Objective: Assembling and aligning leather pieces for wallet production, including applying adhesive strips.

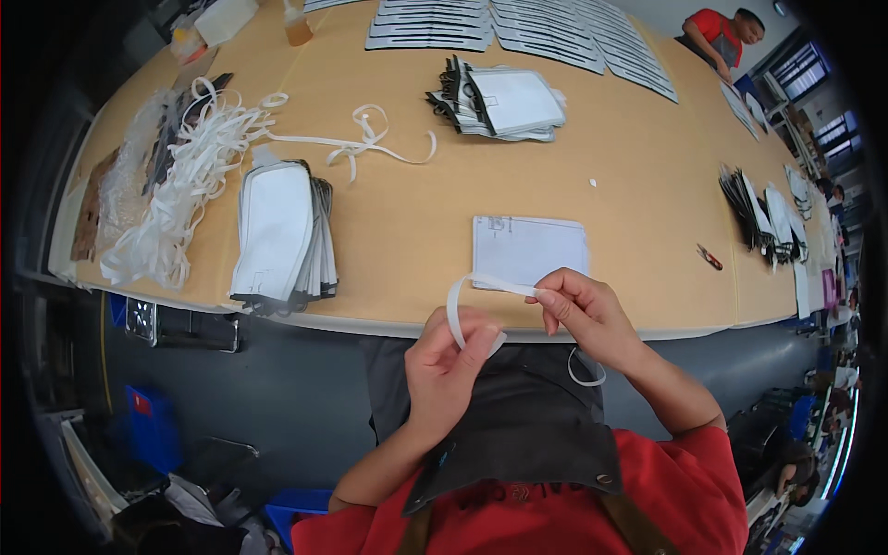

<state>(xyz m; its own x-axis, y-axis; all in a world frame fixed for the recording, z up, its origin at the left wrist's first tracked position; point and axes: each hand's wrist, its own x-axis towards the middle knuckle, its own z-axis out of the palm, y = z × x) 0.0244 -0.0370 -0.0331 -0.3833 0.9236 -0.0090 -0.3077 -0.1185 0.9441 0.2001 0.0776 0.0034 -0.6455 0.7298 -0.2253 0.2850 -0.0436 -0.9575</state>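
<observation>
White strap (454, 310), pinched in left hand (444, 365) and right hand (594, 319), arcs near white paper (530, 250)

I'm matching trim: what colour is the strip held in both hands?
White; the strip shows best in the head view.

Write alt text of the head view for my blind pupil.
A person's left hand and right hand hold a curved white strip at a tan table. On it lie a white rectangular panel, stacked panels and, at left, tangled white strips.

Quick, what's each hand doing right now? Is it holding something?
Left hand: closed, holding a white strip.
Right hand: closed, pinching the same white strip.
</observation>
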